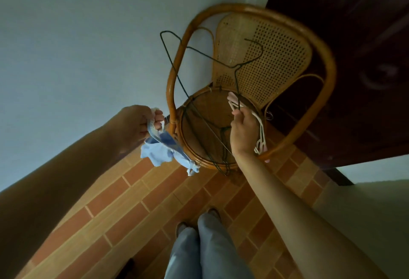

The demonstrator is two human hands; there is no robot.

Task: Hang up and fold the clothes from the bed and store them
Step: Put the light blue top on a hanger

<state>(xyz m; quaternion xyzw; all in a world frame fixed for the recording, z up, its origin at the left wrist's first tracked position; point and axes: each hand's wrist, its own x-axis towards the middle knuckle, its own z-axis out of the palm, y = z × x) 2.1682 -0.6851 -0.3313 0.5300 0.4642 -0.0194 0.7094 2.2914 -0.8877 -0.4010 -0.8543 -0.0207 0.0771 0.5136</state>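
Blue garment (162,153) hangs from your left hand (141,121), which grips its edge, while your right hand (242,131) pinches a dark wire hanger (238,99) over the rattan chair (287,57), so nothing looks hung or stored yet.

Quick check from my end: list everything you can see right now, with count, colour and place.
Garment: one, light blue, hanging from the left hand beside the chair.
Wire hangers: at least two, dark, over the chair seat, one pinched by the right hand.
Plastic hangers: a few, white and pink, on the seat under the right hand; exact count unclear.
Chair: one, brown rattan with a cane back, against the wall.
Door: one, dark brown, behind the chair.
Wall: pale blue-grey, left.
Floor: orange-brown tiles.
Left hand: grips the garment.
Right hand: pinches a wire hanger.
Legs: two, grey-blue trousers, bottom centre.
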